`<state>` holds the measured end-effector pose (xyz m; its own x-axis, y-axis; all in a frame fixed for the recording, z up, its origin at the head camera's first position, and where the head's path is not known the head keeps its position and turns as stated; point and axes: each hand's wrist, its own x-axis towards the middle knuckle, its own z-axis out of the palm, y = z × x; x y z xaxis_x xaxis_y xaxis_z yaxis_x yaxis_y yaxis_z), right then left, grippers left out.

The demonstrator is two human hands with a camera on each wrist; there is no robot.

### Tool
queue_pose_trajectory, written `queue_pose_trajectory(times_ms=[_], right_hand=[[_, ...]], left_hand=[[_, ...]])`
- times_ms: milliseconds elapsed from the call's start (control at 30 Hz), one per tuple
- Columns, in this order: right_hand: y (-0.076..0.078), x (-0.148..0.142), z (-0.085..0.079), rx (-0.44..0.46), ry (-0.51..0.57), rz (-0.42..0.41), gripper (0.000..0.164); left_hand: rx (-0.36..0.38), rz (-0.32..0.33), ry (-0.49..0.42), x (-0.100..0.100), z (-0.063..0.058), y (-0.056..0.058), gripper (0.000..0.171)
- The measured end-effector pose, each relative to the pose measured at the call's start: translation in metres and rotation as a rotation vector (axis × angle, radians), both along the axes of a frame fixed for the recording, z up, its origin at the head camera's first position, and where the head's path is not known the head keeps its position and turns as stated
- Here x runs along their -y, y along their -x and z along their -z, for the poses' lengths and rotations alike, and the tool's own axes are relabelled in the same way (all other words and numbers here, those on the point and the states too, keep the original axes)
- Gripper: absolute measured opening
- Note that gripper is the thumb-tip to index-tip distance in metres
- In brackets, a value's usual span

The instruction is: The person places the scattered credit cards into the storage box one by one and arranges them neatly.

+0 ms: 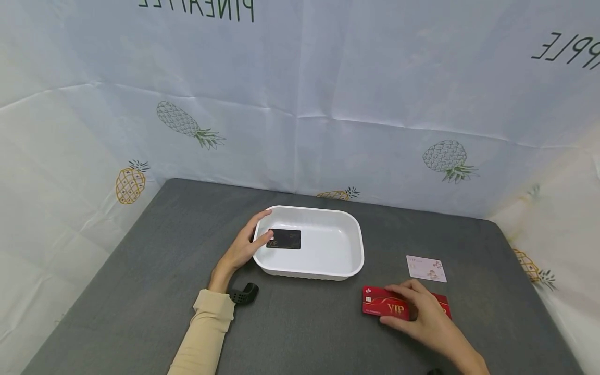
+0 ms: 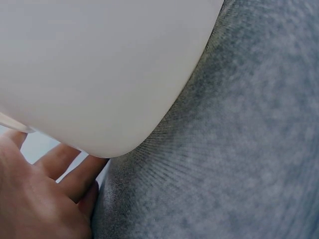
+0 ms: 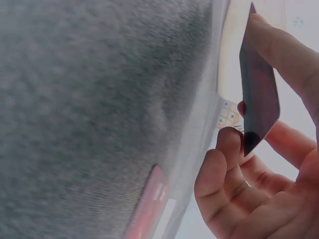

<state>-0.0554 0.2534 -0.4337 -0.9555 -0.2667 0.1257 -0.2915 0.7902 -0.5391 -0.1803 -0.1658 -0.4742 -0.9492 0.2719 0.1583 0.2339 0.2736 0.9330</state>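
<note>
My left hand [image 1: 241, 250] holds the left end of a white plastic tray [image 1: 323, 273], thumb over the rim and fingers along the outside. In the left wrist view, fingers [image 2: 79, 179] reach behind the tray's wall [image 2: 99, 89]. Inside the tray, at its left, lies a black VIP card [image 1: 287, 239], with the thumb tip over its left edge. My right hand [image 1: 428, 317] pinches a red VIP card [image 1: 382, 302] between thumb and fingers, raised off the table in the right wrist view. A second red card [image 1: 442, 303] lies partly hidden behind that hand.
A pale pink card [image 1: 426, 268] lies on the grey table [image 1: 304, 323], beyond my right hand. Pineapple-print cloth [image 1: 300, 104] hangs behind the table. A black band [image 1: 244, 294] is on my left wrist.
</note>
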Motion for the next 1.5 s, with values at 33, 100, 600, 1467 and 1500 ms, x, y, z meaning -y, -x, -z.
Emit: queue_pose_trajectory(times_ms=[33,100,600,1467,1500], right_hand=[[0.001,0.0,-0.001,-0.005,0.004,0.005,0.058],[0.002,0.002,-0.004,-0.017,0.01,0.018,0.059],[0.018,0.017,-0.024,-0.117,-0.027,0.022,0.058],[0.02,0.027,-0.04,-0.056,0.077,-0.117,0.054],[0.022,0.029,-0.042,-0.059,0.073,-0.112,0.055]], left_hand=[[-0.003,0.001,-0.002,0.0,0.0,0.0,0.062],[-0.008,0.005,-0.009,0.0,0.0,0.0,0.062],[-0.017,0.013,-0.023,0.001,0.0,0.0,0.062],[-0.012,0.012,-0.009,0.002,0.001,0.001,0.061],[-0.012,0.011,-0.01,0.002,0.001,0.001,0.061]])
